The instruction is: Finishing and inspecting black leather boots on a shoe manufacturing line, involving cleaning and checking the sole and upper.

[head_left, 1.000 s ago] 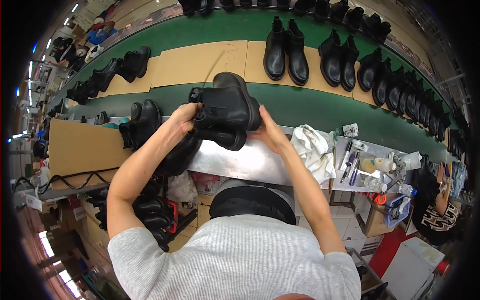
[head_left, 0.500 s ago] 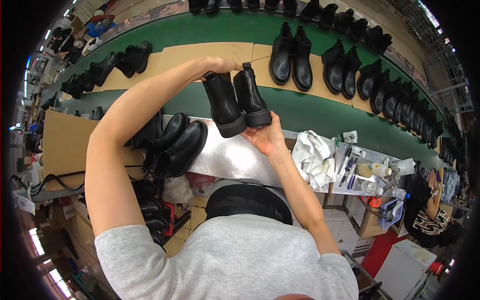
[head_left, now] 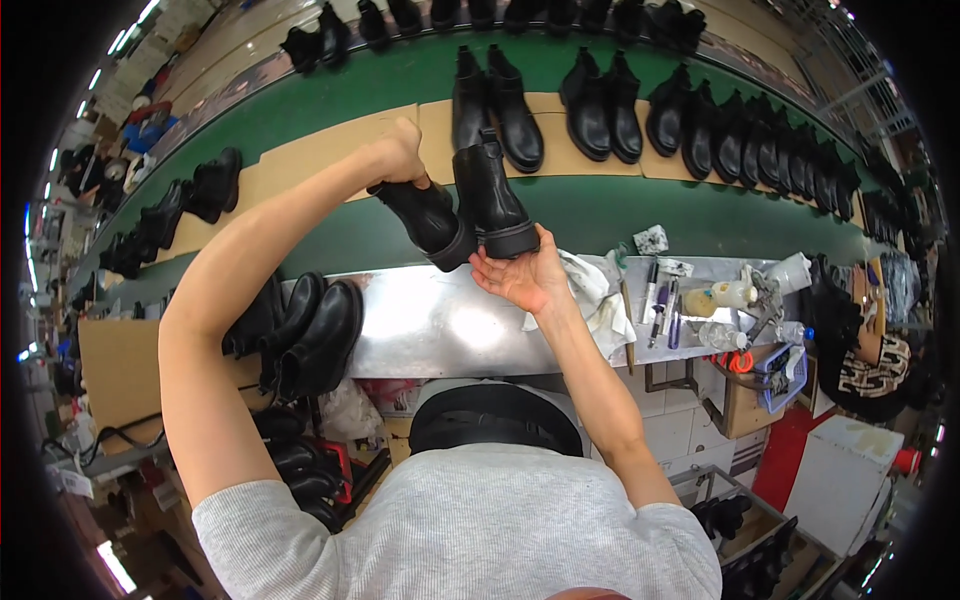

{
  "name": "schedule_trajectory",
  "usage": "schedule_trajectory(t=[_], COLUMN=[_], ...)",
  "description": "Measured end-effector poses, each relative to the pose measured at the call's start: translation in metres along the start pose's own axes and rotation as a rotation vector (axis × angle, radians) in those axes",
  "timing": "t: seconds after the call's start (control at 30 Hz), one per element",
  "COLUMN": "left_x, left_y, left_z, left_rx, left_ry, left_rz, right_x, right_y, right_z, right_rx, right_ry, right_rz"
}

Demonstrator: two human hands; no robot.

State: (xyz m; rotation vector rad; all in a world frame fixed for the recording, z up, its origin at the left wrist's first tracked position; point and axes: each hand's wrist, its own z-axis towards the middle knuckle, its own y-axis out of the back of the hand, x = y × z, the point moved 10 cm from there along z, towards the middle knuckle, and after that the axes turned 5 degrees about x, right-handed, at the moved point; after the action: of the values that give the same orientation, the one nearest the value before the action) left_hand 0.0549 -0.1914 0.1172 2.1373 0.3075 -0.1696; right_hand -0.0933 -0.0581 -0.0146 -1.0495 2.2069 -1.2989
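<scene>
In front of me, over the bench edge, I hold a pair of glossy black ankle boots with their heels toward me. My left hand (head_left: 402,158) grips the left boot (head_left: 425,218) near the top of its shaft, and that boot leans to the left. Part of those fingers is hidden behind the shaft. From below, my right hand (head_left: 522,278) holds the right boot (head_left: 490,195) by its thick sole and heel, the boot standing nearly upright. The two boots are close together at their heels and apart at their tops.
Boots (head_left: 600,105) line cardboard sheets (head_left: 330,140) on a green conveyor belt (head_left: 390,85). Below my hands is a shiny metal bench (head_left: 430,325); more boots (head_left: 320,340) sit at its left. A white cloth (head_left: 605,300), pens and bottles (head_left: 735,293) lie right. Another person (head_left: 870,365) is far right.
My left hand has moved left and tilted the left boot away from the right one, widening the gap at their tops. The belt boots and bench items appear shifted left.
</scene>
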Motion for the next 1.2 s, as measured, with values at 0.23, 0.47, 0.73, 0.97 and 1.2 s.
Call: schedule_trajectory(t=[0.23,0.47,0.73,0.97,1.2], left_x=[-0.09,-0.15,-0.182,-0.137,-0.126], left_y=[-0.05,-0.023,-0.009,0.008,-0.002], left_z=[0.007,0.02,0.045,0.05,0.033], left_rx=[0.662,0.31,0.355,0.203,0.376], left_ry=[-0.323,-0.338,-0.225,0.009,0.014], left_rz=[-0.57,-0.449,-0.598,-0.65,-0.547], right_x=[0.054,0.146,0.409,0.427,0.416], right_y=[0.021,0.026,0.338,0.389,0.334], right_z=[-0.038,-0.128,-0.471,-0.375,-0.419], right_rx=[-0.076,-0.17,-1.348,-0.805,-1.128], right_ry=[0.104,0.335,1.14,0.993,1.058], right_rz=[-0.287,-0.835,-1.195,-0.866,-1.087])
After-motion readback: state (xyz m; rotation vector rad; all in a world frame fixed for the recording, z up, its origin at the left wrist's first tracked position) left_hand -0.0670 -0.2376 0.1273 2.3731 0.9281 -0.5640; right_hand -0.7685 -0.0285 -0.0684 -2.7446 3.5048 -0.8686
